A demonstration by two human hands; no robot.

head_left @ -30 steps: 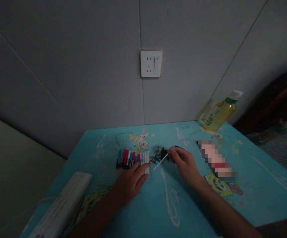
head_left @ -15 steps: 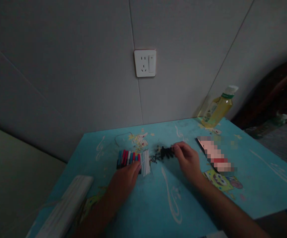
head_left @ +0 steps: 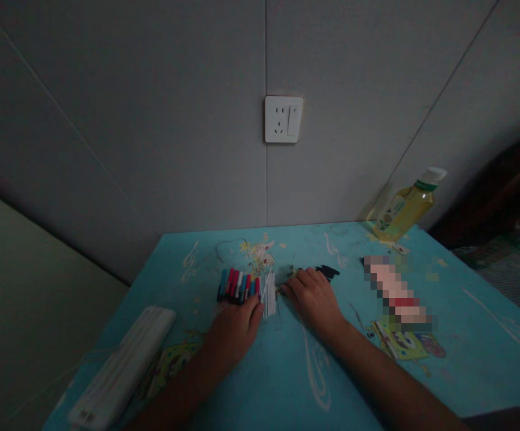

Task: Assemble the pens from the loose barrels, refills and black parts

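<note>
You appear to be in a home: your blue worktop [head_left: 260, 377] bears printed cartoon characters, with a drink bottle [head_left: 404, 211] at its back and a wall socket [head_left: 280, 120] above.

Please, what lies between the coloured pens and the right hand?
In the head view, thin white sticks and small dark bits lie between the pens and the right hand.

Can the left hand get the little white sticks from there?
Probably yes: the white sticks lie just beside the left hand, with nothing seen covering them, and the right hand sits apart on their other side.
</note>
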